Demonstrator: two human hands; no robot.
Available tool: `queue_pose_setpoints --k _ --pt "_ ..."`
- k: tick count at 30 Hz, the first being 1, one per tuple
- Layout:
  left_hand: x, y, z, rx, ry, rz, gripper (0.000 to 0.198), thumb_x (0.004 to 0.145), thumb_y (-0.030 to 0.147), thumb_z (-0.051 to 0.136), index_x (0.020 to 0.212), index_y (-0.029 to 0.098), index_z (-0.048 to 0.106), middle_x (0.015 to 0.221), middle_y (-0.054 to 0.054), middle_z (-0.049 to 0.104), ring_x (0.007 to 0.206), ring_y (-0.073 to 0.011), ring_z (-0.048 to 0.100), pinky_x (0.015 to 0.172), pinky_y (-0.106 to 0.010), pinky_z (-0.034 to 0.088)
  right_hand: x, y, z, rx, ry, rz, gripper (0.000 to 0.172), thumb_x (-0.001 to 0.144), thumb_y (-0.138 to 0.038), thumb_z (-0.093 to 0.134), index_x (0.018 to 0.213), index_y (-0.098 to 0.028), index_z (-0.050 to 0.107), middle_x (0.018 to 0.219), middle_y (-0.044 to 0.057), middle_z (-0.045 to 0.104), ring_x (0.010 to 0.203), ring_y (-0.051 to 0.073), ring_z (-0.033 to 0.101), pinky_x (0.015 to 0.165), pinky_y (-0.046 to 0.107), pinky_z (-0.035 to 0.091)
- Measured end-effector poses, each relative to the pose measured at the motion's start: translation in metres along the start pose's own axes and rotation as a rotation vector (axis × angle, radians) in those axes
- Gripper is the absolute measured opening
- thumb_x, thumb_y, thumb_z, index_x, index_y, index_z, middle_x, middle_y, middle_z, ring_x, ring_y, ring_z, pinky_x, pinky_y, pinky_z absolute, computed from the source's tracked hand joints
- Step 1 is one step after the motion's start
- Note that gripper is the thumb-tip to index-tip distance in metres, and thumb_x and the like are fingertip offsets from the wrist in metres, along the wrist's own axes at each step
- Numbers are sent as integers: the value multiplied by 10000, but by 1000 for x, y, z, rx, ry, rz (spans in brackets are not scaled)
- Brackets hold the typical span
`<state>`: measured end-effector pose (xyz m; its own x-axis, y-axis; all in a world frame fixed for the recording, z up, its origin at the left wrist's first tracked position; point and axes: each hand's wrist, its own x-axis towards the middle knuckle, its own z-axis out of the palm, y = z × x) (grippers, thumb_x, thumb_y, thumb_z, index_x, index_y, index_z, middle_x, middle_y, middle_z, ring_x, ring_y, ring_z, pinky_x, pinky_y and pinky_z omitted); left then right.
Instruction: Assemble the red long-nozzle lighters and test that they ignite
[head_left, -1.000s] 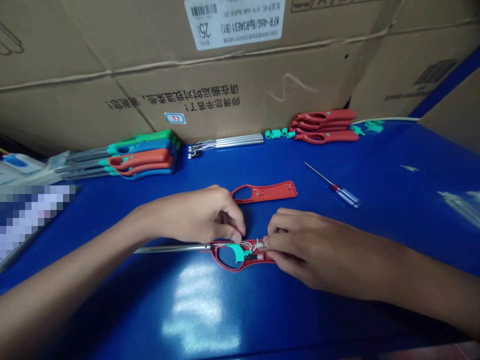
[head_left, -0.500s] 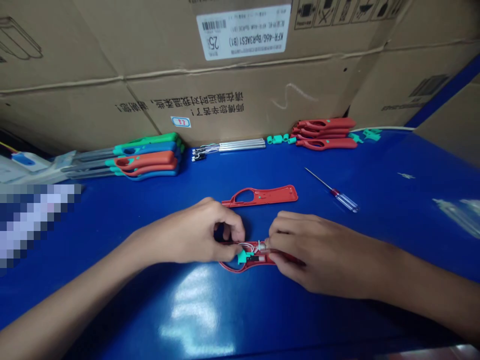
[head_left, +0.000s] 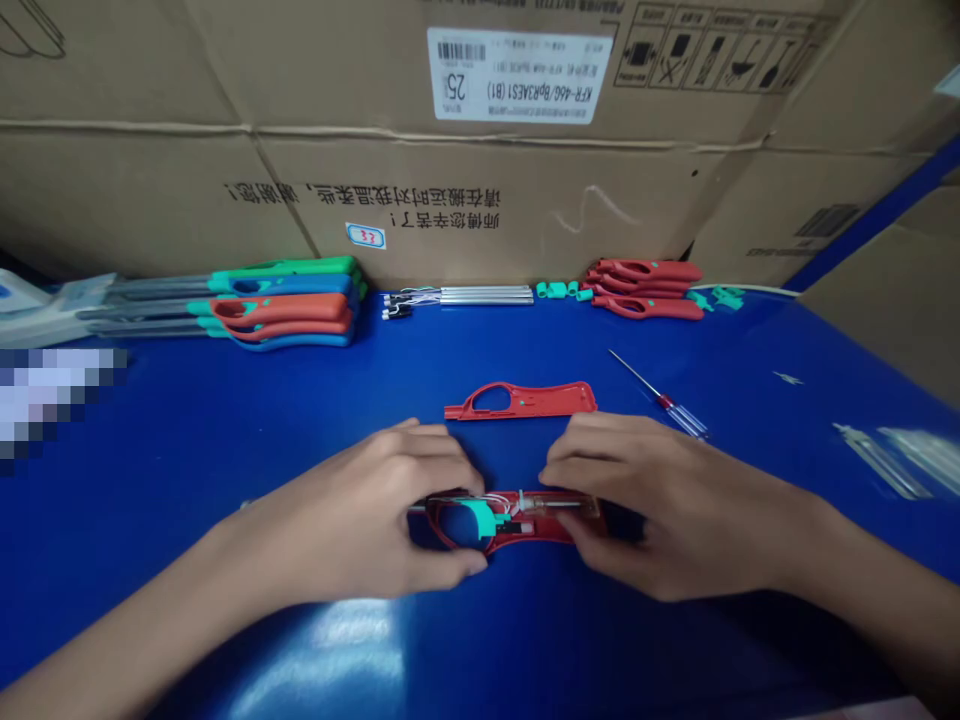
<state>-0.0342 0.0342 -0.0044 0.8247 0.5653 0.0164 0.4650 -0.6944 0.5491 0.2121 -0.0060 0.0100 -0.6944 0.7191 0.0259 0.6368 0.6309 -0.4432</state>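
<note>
**Gripped From Both Ends**

Nearest the camera, the left hand point(head_left: 367, 510) and right hand point(head_left: 667, 500) were both closed on an open red lighter half-shell point(head_left: 559, 530), which lay flat on a blue workbench point(head_left: 225, 470) between them. The left hand's curled fingers and thumb held the looped grip end, while the right hand's fingers lay across the other end, with the thumb beneath it. Inside the shell sat a teal trigger point(head_left: 484, 520) and thin wires point(head_left: 499, 503), and a slim metal tube point(head_left: 418, 510) showed just past the left hand.

Just beyond the hands lay a second red half-shell point(head_left: 521, 400), empty and apart from the first. To its right, a clear-handled screwdriver point(head_left: 664, 402) lay tilted on the bench, near the right hand's fingers.

Farther back, along the bench's rear edge, were a stack of assembled red, blue and green lighters point(head_left: 277, 305), a row of wired metal tubes point(head_left: 480, 295), small teal sleeves point(head_left: 555, 290), stacked red shells point(head_left: 645, 285) and loose teal parts point(head_left: 724, 297). Behind them all stood a cardboard carton point(head_left: 480, 190) with a white barcode label point(head_left: 517, 75).
</note>
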Motion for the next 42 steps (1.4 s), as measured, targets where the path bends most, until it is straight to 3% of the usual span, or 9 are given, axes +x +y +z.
queue_pose_setpoints --k 6,17,24,33,38,42 --pt "-1 -2 5 72 43 48 180 769 311 718 910 201 695 900 -16 697 870 -196 644 916 -382 414 1 6 -1 21 -14 -67 156 837 -73 543 794 -154 670 810 27 626 781 133 550 725 284 407" --pt "2 -15 2 14 85 97 196 823 278 670 991 182 700 947 -38 689 887 -172 635 837 -287 486 1 15 10 -24 39 -86 191 886 -56 503 903 -141 674 913 57 614 834 148 556 750 280 442" --pt "1 -18 5 49 152 129 214 807 268 688 995 166 679 906 -46 688 832 -183 625 808 -329 480 6 39 -1 -73 325 -63 183 900 -136 527 1019 -150 664 1017 82 655 976 182 574 862 313 474" --pt "1 -19 7 126 177 185 197 831 296 663 979 169 689 934 -60 702 889 -205 632 865 -376 454 6 58 5 -213 184 31 231 923 -236 524 1100 -188 664 1168 94 605 1104 229 531 969 435 444" --pt "2 -17 8 143 158 135 212 823 293 656 992 169 682 961 -69 687 909 -220 610 876 -401 450 9 57 6 -233 206 34 204 934 -226 503 994 -161 686 1097 117 609 1042 234 544 905 415 476" --pt "3 -15 9 112 155 135 234 825 276 645 1032 167 666 948 -62 671 894 -205 603 880 -385 461 8 49 6 -233 278 14 195 918 -210 523 1030 -154 672 1095 113 613 1041 231 540 911 411 464"
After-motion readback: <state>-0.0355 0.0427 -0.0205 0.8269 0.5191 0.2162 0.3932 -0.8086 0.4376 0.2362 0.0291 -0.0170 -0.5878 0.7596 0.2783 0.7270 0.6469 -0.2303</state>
